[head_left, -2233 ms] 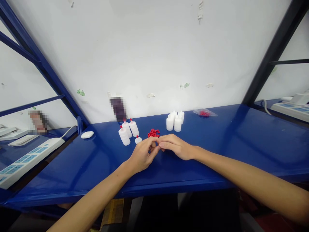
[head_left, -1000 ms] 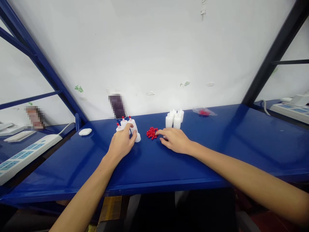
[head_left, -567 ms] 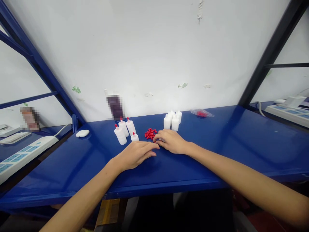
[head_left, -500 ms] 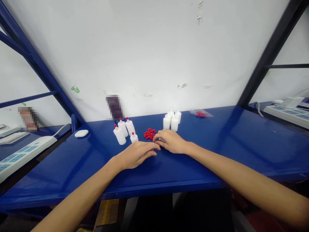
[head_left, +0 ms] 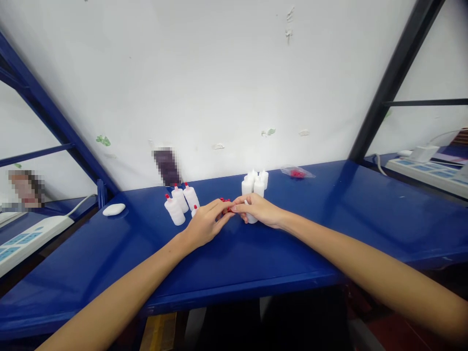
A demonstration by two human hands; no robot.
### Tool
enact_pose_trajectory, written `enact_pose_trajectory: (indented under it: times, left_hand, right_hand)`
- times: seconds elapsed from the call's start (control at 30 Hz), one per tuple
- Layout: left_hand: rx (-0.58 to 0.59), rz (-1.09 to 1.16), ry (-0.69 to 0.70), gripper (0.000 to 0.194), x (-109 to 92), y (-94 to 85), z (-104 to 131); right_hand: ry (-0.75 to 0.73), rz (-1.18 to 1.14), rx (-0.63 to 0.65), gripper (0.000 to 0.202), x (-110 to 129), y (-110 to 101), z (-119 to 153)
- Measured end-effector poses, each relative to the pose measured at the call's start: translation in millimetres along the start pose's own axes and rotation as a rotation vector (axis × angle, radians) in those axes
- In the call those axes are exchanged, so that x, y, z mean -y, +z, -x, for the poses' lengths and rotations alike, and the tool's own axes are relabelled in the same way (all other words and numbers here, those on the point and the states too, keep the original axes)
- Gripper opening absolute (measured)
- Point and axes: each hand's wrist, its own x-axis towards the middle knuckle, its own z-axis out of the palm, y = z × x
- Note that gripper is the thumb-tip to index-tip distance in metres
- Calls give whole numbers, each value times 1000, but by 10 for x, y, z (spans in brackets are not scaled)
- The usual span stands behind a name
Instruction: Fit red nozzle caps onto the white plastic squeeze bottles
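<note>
In the middle of the blue table, my left hand (head_left: 206,223) and my right hand (head_left: 261,210) meet at the fingertips. A small red cap (head_left: 229,209) shows between them, with my left thumb and fingers closed on it. My right hand is curled around a white squeeze bottle (head_left: 251,218), mostly covered by the palm and fingers. Just behind the fingertips lies a pile of loose red caps (head_left: 224,200), largely hidden. Left of my hands stand several white bottles with red caps (head_left: 174,210); one is partly behind my left hand.
Several white bottles (head_left: 247,185) without red caps stand behind my right hand. Further right lies a clear bag of red caps (head_left: 297,173). A white oval case (head_left: 114,209) sits at the left. Power strips (head_left: 32,239) and frame posts (head_left: 389,83) flank the table, with a wall behind.
My hands have come together at the fingertips over the front of the red pile, covering more of it. The bottle in my right hand shows more plainly. The whole view has shifted slightly.
</note>
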Motion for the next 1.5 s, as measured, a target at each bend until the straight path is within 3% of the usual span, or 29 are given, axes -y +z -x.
enact_pose_trajectory:
  times: [0.2, 0.4, 0.53, 0.6, 0.7, 0.9, 1.23, 1.5]
  left_hand:
    - [-201, 35, 74, 13, -21, -21, -3]
    - [-280, 39, 70, 10, -43, -155, -24]
    - [-306, -8, 109, 12, -33, -269, -2]
    - [-294, -36, 151, 14, -20, -299, 13]
    - [-238, -104, 230, 18, 1, -302, 30]
    - [-110, -229, 269, 17, -5, -286, 40]
    - [-80, -330, 223, 14, -46, -329, 35]
    - [47, -438, 161, 15, -91, -377, 52]
  right_hand:
    - [-127, 155, 22, 33, 22, 84, 30]
    - [-411, 557, -69, 39, 137, 176, -115]
    - [-547, 651, -206, 41, 127, 262, -158]
    - [-618, 662, -230, 37, 81, 287, -146]
    - [-659, 713, -167, 27, 13, 287, -110]
    - [-563, 866, -145, 25, 14, 290, -22]
    - [-569, 902, -101, 19, 69, 323, 21]
    - [-602, 932, -68, 18, 47, 323, 4]
